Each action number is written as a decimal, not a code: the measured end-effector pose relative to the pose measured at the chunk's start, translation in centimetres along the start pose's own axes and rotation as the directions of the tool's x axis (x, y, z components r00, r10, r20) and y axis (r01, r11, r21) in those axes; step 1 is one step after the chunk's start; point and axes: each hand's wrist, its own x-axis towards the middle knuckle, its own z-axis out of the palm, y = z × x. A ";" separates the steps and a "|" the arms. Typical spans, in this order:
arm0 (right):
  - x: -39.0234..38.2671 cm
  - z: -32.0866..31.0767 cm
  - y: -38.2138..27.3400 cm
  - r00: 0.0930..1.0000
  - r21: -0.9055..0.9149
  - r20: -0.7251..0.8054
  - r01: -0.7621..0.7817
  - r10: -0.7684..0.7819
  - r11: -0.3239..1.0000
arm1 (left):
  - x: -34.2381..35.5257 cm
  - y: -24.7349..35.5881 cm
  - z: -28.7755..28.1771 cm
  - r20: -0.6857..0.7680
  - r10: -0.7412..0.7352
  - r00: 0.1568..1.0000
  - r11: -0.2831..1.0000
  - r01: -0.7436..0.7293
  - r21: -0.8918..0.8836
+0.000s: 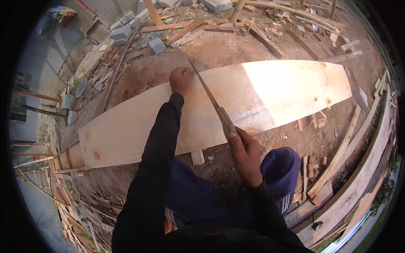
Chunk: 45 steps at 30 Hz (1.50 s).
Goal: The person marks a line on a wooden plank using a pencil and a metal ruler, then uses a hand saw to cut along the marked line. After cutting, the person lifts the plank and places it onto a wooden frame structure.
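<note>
A long, pale plywood board (139, 124) lies in front of me, tapered by the lens toward both ends. My right hand (248, 158) is closed around the handle of a handsaw (213, 98) at the board's near side. The narrow blade crosses the board and points away from me, its tip just past the far edge. My left hand (181, 80) is closed at that far edge, left of the blade, with its fingers curled and partly hidden. A faint line runs across the board close to the saw.
A wood offcut (197, 157) sticks out under the board's near edge. Grey blocks (157, 45) and scrap wood lie on the dirt beyond. Long planks (354, 189) are stacked at the right, and thin wood strips (90, 215) litter the lower left. My knee (280, 168) is close to the board.
</note>
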 end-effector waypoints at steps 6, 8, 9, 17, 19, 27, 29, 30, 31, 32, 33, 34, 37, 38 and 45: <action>-2.3 3.9 6.7 0.992 0.051 -0.067 0.114 -0.110 0.992 | -0.9 -1.5 -0.3 -0.241 0.146 0.959 0.958 -0.077 0.275; -2.2 3.6 7.4 0.980 0.001 -0.106 0.168 -0.166 0.986 | -1.3 0.5 1.1 -0.238 0.195 0.951 0.906 -0.082 0.415; -2.2 3.4 7.0 0.989 -0.024 -0.085 0.122 -0.123 0.992 | -1.2 0.5 1.0 -0.276 0.167 0.947 0.918 -0.047 0.394; -2.4 4.3 6.1 0.975 0.018 -0.093 0.205 -0.203 0.978 | -4.0 -2.4 -2.1 -0.104 0.130 0.986 0.838 -0.053 0.543; -1.9 3.0 5.2 0.991 0.090 -0.085 0.108 -0.101 0.990 | -8.8 1.2 -0.9 0.031 0.010 0.999 0.789 -0.027 0.614; -1.8 3.7 9.2 0.972 0.117 -0.121 0.215 -0.201 0.970 | -10.0 5.0 -2.7 0.200 -0.206 0.958 0.656 -0.016 0.755; -2.6 3.6 8.4 0.992 0.171 -0.078 0.110 -0.097 0.979 | -10.3 4.7 -2.3 0.204 -0.211 0.956 0.671 -0.010 0.741; -2.8 3.8 8.3 0.991 0.151 -0.080 0.121 -0.109 0.981 | -10.1 4.9 -2.0 0.204 -0.202 0.958 0.678 -0.013 0.735; -3.0 4.0 8.3 0.989 0.131 -0.083 0.132 -0.121 0.983 | -10.0 4.9 -2.0 0.207 -0.216 0.954 0.690 -0.001 0.724; -3.3 4.2 8.0 0.987 0.109 -0.085 0.142 -0.133 0.984 | -10.0 4.4 -2.2 0.200 -0.205 0.958 0.701 0.001 0.713; -3.6 4.4 7.6 0.991 0.115 -0.073 0.121 -0.113 0.986 | -10.1 3.9 -2.3 0.193 -0.194 0.962 0.712 0.003 0.702; -3.9 4.5 7.1 0.994 0.121 -0.063 0.099 -0.092 0.988 | -10.1 3.4 -2.3 0.186 -0.184 0.965 0.723 0.004 0.691; -4.3 4.8 7.5 0.996 0.072 -0.052 0.082 -0.078 0.994 | -10.3 3.5 -1.8 0.202 -0.177 0.963 0.760 0.003 0.649; -4.2 5.0 7.4 0.995 0.052 -0.043 0.093 -0.091 0.994 | -10.2 3.4 -2.0 0.199 -0.173 0.964 0.761 0.003 0.649; -3.2 5.3 6.1 0.985 0.057 -0.081 0.156 -0.151 0.986 | -10.1 3.1 -1.9 0.181 -0.151 0.972 0.774 0.002 0.634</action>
